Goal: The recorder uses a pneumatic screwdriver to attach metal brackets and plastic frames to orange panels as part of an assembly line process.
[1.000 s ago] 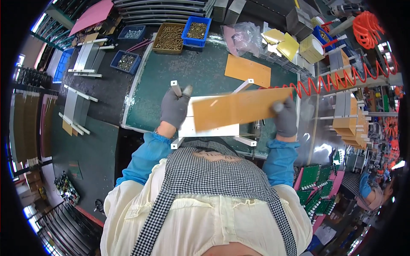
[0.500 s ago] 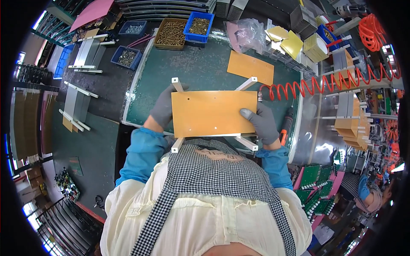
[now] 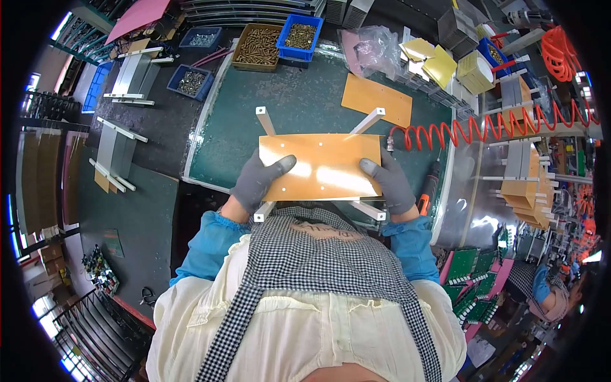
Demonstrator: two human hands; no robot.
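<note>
Between my hands is an orange-yellow rectangular board (image 3: 324, 167) with several small holes and a bright glare on its face. White square bars (image 3: 265, 121) stick out past its corners, two on the far side and two on the near side. My left hand (image 3: 258, 179), in a grey glove, grips the board's left edge with the thumb on top. My right hand (image 3: 391, 181), gloved the same way, holds the right edge, thumb also on the face. The fingers under the board are hidden. A second orange board (image 3: 375, 100) lies flat on the green bench top (image 3: 242, 95) beyond.
At the back stand a brown bin of brass-coloured screws (image 3: 256, 48) and blue bins (image 3: 299, 37). A red coiled air hose (image 3: 471, 132) crosses at right above an orange-and-black power screwdriver (image 3: 428, 188). Finished-looking frames (image 3: 114, 153) sit at left; green circuit boards (image 3: 463, 262) lie lower right.
My left hand has come from behind the far left corner to the board's near left edge, its thumb now on top. The board is tilted slightly and catches more glare.
</note>
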